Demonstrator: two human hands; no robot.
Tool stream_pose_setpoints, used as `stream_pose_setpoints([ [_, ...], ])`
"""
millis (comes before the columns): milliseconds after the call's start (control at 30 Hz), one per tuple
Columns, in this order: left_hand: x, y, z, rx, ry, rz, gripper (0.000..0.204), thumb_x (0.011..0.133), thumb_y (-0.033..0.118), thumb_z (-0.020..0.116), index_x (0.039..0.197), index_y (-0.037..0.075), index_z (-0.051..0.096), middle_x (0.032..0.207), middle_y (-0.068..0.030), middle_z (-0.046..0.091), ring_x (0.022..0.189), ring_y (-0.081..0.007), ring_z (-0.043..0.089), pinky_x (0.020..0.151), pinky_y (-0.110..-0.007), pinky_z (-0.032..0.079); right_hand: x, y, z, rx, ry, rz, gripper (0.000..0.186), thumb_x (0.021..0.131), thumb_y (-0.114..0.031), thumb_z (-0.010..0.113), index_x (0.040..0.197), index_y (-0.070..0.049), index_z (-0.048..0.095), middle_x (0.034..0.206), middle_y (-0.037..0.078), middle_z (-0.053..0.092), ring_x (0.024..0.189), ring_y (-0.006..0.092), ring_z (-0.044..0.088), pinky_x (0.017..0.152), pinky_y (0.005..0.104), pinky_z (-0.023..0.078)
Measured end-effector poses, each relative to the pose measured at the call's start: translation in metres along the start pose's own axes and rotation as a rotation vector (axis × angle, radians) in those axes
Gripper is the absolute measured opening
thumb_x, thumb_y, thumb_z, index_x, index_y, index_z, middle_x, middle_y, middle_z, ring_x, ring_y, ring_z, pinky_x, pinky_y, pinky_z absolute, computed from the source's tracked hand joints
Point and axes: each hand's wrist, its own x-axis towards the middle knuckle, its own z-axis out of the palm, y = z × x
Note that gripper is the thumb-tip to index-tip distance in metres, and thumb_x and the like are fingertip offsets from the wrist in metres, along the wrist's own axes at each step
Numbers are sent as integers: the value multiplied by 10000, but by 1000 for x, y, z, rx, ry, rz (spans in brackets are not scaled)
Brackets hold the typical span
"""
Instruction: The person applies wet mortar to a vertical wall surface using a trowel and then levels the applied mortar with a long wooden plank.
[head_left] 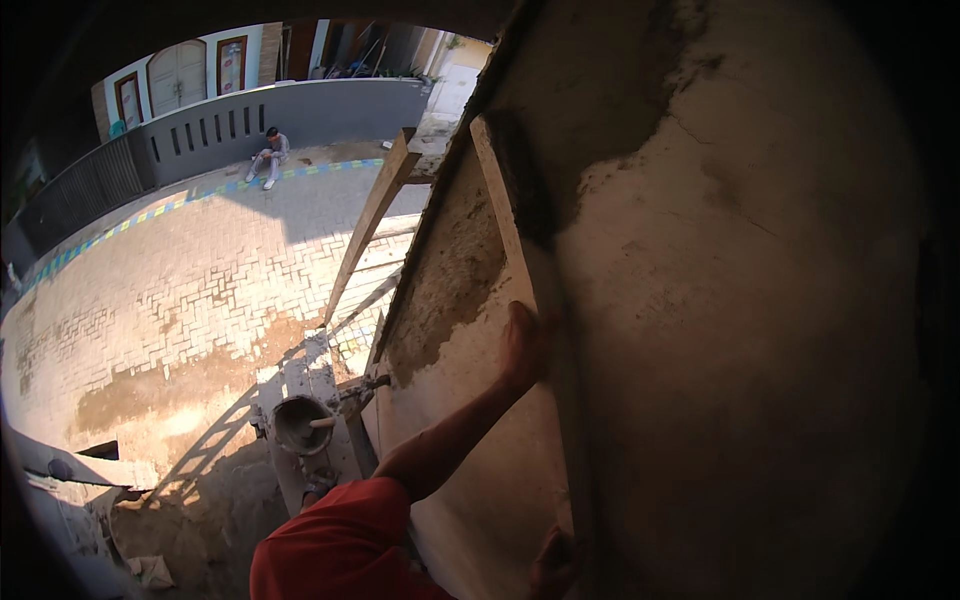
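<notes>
You have the long wooden board (506, 215) standing against the plastered wall (680, 260), its top end up beside a dark, damp-looking patch (610, 90) and its lower part running down out of the light. Your left hand (521, 345) is closed on the board about midway, thumb side toward the pale edge; most of those fingers are hidden, but they look wrapped around it. Your right hand (553, 562) is lower down, at or just beside the same board, too dim for me to tell whether its fingers grip or only press. Watch the top end: it reaches well above your upper hand, so if the lower hand gives too little support, the board could swing or tip off the wall. Pushing unevenly could dig an edge into the dark patch and gouge it, if that is as soft as it looks; the fine cracks in the paler area may be weak spots too. Below your arm, the bucket (277, 425) sits on the planks (320, 370) with a pale handle (322, 423) sticking up, so a dropped elbow or a slipping board might knock it down toward the paving (210, 260). Overreaching sideways could cost you your balance, though your footing is out of sight.
</notes>
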Motion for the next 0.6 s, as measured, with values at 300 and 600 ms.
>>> stream_pose_setpoints([
  [300, -47, 66, 8, 41, -173, 112, 459, 889, 302, 615, 997, -12, 297, 878, -322, 579, 847, -515, 584, 718, -565, 442, -30, -14, 5, -500, -12, -405, 282, 900, -270, 635, 898, 12, 629, 835, 94, 651, 858, 224, 623, 877, 375, 526],
  [600, -117, 87, -5, -80, -430, -67, 545, 885, 274, 659, 1126, -43, 287, 994, -291, 556, 894, -397, 613, 713, -464, 506, -78, -78, -35, -437, -70, -542, 219, 893, -263, 647, 920, -45, 657, 853, 75, 665, 827, 194, 616, 707, 275, 521],
])
